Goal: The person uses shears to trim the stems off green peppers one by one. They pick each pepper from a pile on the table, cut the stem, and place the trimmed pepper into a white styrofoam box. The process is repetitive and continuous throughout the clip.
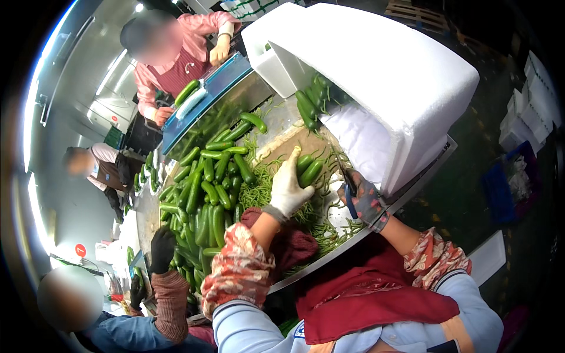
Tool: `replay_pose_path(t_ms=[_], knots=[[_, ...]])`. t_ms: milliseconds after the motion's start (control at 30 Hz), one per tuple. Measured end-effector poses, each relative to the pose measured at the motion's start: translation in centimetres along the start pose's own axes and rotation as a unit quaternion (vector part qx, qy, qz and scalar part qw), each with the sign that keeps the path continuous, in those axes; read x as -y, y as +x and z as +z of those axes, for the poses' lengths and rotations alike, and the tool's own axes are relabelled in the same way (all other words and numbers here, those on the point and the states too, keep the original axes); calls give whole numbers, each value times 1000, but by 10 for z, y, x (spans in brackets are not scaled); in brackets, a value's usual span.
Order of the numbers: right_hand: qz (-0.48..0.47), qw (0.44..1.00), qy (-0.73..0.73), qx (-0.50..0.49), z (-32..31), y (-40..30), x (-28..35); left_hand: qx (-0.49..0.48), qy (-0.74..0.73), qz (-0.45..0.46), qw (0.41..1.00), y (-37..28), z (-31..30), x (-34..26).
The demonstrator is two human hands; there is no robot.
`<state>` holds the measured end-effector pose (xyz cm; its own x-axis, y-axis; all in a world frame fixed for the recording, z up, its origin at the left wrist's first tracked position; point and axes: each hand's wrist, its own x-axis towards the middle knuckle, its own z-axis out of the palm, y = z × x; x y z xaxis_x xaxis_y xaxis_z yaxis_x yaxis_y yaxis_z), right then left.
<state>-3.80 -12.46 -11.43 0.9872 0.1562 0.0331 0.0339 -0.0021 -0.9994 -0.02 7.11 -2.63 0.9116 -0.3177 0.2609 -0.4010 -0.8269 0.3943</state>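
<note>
My left hand (288, 184), in a white glove, is shut on two short green cucumbers (310, 172) above the table. To its right my right hand (365, 198), in a dark patterned glove, grips scissors (350, 194) with blue handles. The blades point away from me, and whether they are spread is hard to see. Thin cut green stems (260, 183) litter the table around both hands. Left of my left hand rises a big heap of green cucumbers (212, 185). A dark red cloth (291, 242) lies under my left wrist.
A white foam box (375, 66) lies tipped at the right, cucumbers (311, 103) and a white liner (357, 137) at its opening. A co-worker's black-gloved hand (162, 249) is at the heap's left. Across the table, another person stands behind a blue-edged ledge (207, 101). A metal rim (324, 260) borders my side.
</note>
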Motion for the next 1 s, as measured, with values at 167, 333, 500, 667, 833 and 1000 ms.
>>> replay_pose_path(t_ms=[167, 333, 500, 667, 833, 1000], knots=[[-4, 1000, -14, 13, 3, 0, -5, -72, -263, -3, 962, -36, -8, 1], [-40, 998, -35, 27, 4, -11, 11, -165, -405, 1, 899, -50, -34, -26], [-109, 986, -122, 31, 3, -34, 39, -235, -836, -122, 481, -52, -61, -21], [-193, 958, -211, -3, 8, -49, 65, -195, -915, -108, 335, -54, -47, -25], [-194, 959, -208, 11, 15, -47, 69, -166, -935, -136, 281, -58, -27, -40], [-47, 987, 122, 92, 12, -48, 37, -202, -922, -170, 283, -58, -16, -34]])
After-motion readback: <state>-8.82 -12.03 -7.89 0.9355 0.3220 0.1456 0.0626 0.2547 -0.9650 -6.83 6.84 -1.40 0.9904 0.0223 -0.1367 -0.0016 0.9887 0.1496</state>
